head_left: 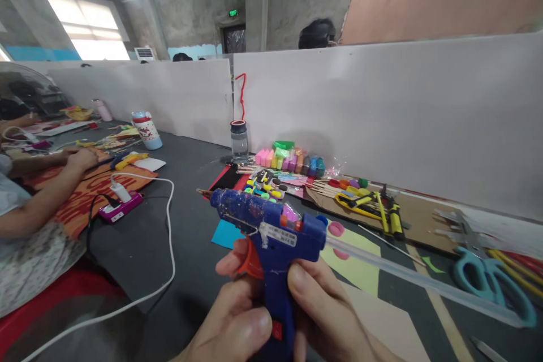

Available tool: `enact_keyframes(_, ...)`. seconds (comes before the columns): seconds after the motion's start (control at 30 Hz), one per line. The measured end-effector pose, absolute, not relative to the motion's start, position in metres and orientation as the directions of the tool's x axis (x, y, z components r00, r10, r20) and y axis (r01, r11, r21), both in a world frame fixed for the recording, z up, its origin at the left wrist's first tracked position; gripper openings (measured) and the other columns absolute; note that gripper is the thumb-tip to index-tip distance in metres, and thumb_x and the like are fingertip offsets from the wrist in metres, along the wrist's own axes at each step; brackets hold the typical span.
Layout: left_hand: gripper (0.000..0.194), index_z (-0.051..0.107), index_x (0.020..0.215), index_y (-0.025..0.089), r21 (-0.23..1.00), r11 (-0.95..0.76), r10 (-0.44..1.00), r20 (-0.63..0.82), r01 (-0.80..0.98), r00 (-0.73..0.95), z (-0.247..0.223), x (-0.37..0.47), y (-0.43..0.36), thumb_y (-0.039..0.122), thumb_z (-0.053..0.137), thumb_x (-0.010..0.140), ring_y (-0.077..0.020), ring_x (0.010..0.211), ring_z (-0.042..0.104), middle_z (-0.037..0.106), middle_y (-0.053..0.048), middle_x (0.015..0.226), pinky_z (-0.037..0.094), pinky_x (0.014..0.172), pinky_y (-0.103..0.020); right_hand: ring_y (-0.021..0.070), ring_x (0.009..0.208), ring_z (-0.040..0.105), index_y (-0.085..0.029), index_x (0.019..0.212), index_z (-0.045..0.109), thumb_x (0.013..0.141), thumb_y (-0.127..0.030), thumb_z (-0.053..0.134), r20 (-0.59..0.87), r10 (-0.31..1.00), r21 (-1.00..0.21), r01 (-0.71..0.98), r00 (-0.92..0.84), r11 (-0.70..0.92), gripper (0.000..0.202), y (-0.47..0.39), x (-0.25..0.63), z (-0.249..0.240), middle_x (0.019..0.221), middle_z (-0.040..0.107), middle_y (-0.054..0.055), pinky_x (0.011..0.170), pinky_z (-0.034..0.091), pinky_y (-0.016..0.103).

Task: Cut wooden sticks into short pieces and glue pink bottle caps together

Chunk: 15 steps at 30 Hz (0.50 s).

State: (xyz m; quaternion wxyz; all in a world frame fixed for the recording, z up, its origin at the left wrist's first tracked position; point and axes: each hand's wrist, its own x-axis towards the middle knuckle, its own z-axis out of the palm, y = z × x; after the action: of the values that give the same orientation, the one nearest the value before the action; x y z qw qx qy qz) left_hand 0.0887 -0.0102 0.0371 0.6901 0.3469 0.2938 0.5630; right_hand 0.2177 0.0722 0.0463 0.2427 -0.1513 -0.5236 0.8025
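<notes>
A blue hot glue gun [271, 226] is held upright in front of me, its nozzle pointing left. A long clear glue stick [407, 274] sticks out of its back end to the right. My left hand [233, 314] grips the handle from the left, a finger near the orange trigger [251, 260] and the thumb beside the red switch [276, 329]. My right hand [328, 305] closes on the handle from the other side, its thumb against the rear of the grip. Behind the gun lie a blue paper piece [224, 233] and a yellow sheet [360, 263] with pink circles.
Teal-handled scissors [483, 277] and yellow-black tools [394, 218] lie right. Colourful clay pieces [292, 161] and a water bottle [240, 141] stand by the white partition [382, 102]. A white cable [172, 226] runs from a purple power strip [121, 207] beside a co-worker's hand [82, 158].
</notes>
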Motion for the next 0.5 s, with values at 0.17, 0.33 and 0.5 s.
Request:
enact_keyframes(0.17, 0.034, 0.074, 0.108, 0.019, 0.782, 0.073, 0.997, -0.035, -0.619, 0.072, 0.023, 0.089, 0.005, 0.043, 0.071, 0.085, -0.0233, 0.090, 0.067, 0.073, -0.007, 0.082, 0.046, 0.089, -0.035, 0.0057, 0.046, 0.045, -0.018, 0.112, 0.069, 0.088, -0.064, 0.060, 0.124, 0.604, -0.937, -0.293, -0.788, -0.189, 0.053, 0.086, 0.207, 0.040, 0.084, 0.066, 0.006, 0.036, 0.034, 0.013)
enact_keyframes(0.33, 0.018, 0.079, 0.096, 0.025, 0.777, 0.008, 0.993, -0.079, -0.629, -0.085, 0.016, 0.086, 0.015, 0.032, 0.078, 0.080, -0.0224, 0.102, 0.065, 0.076, -0.004, 0.099, 0.044, 0.096, -0.035, 0.0104, 0.053, 0.041, -0.020, 0.092, 0.074, 0.085, -0.062, 0.066, 0.217, 0.772, -0.952, -0.305, -0.597, 0.031, 0.043, 0.090, 0.203, 0.038, 0.074, 0.060, 0.002, 0.043, 0.037, 0.019)
enact_keyframes(0.5, 0.020, 0.080, 0.099, 0.025, 0.703, 0.004, 1.000, -0.017, -0.711, -0.010, 0.018, 0.083, 0.018, 0.033, 0.078, 0.081, -0.0207, 0.093, 0.069, 0.077, -0.004, 0.093, 0.047, 0.092, -0.032, 0.0090, 0.054, 0.038, -0.019, 0.099, 0.074, 0.090, -0.054, 0.064, 0.234, 0.746, -0.963, -0.256, -0.624, 0.088, 0.037, 0.086, 0.207, 0.036, 0.072, 0.054, 0.000, 0.046, 0.035, 0.019)
